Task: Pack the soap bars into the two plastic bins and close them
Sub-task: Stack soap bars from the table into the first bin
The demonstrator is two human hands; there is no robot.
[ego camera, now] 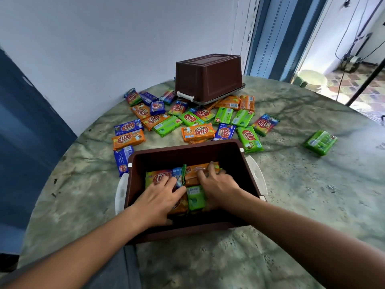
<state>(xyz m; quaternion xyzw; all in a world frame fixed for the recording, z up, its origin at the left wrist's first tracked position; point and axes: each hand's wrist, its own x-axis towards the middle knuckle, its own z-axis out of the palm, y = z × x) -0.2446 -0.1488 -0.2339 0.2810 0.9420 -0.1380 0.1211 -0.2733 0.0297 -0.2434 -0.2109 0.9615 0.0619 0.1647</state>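
Both hands inside open bin (233, 149) at table's (312, 195) near edge: left hand (160, 197), right hand (218, 184) press flat, unclenched, on packed soap bars (196, 197); loose bars (198, 132) mid-table; upturned second bin (208, 78) far edge. Risk: uneven stack blocks lid

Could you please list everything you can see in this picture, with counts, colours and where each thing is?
Near bin: one, brown, open, close to the person, white handles at its sides.
Packed soap bars: several, orange, green and multicoloured, inside the near bin; exact count hidden by the hands.
Far bin: one, brown, upside down at the table's far side, white latch showing.
Loose soap bars: roughly two dozen, orange, green, blue and multicoloured, scattered between the bins.
Lone soap bar: one, green, apart at the right.
Table: one, mottled green.
Left hand: fingers flat on the packed bars.
Right hand: fingers resting on the orange bars, no clear grip.
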